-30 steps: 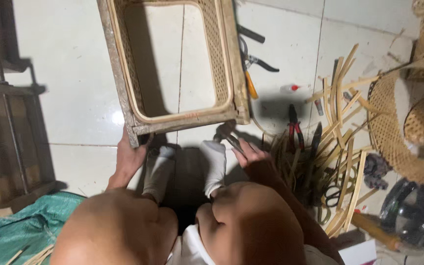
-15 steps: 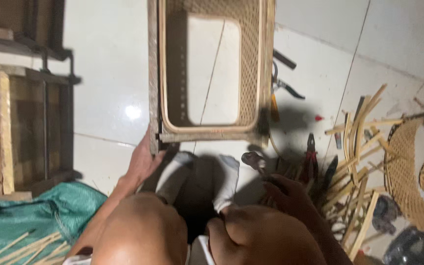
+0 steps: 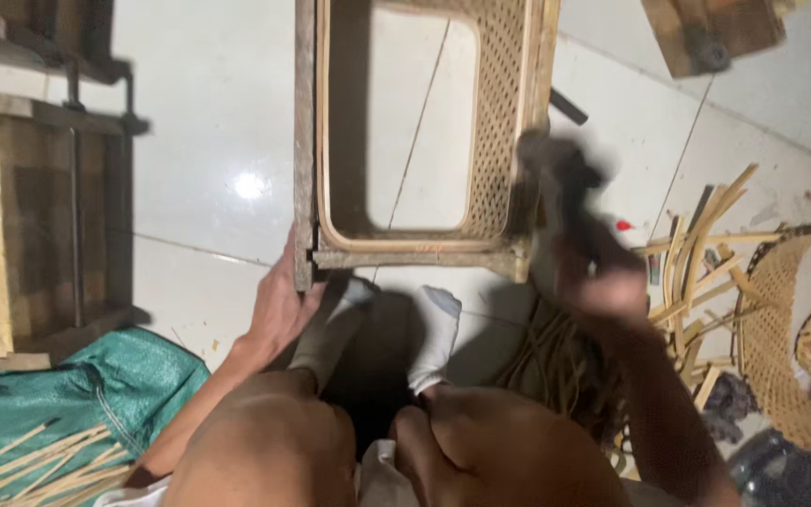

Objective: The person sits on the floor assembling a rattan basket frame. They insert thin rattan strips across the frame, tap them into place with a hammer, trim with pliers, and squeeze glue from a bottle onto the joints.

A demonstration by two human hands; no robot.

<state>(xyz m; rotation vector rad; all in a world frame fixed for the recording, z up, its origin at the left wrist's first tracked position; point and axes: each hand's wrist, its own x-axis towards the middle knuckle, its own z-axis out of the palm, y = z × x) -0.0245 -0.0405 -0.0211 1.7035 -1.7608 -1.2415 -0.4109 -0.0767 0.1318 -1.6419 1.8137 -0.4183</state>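
Wooden frame point(image 3: 424, 255) with woven cane, flat on tiled floor point(image 3: 208, 160) — left hand point(image 3: 279, 305) grips its near corner; right hand point(image 3: 593, 272) clenches blurred dark tool point(image 3: 556, 174) at the opposite corner. Fastening stage; next blow needs steady bracing.

The chair frame point(image 3: 304, 141) was worn, matt wood, its inner rim smooth pale rattan, and the side panel point(image 3: 499, 113) open-weave cane — rough-textured. Beneath it the floor tiles point(image 3: 208, 113) were glossy white, throwing back a bright glare. The socks point(image 3: 434, 329) looked soft white cloth. The sack point(image 3: 68, 394) at the left was teal woven plastic — faintly shiny. Split cane strips point(image 3: 696, 263) lay dry and matt, beside a coarse woven basket point(image 3: 781, 319).
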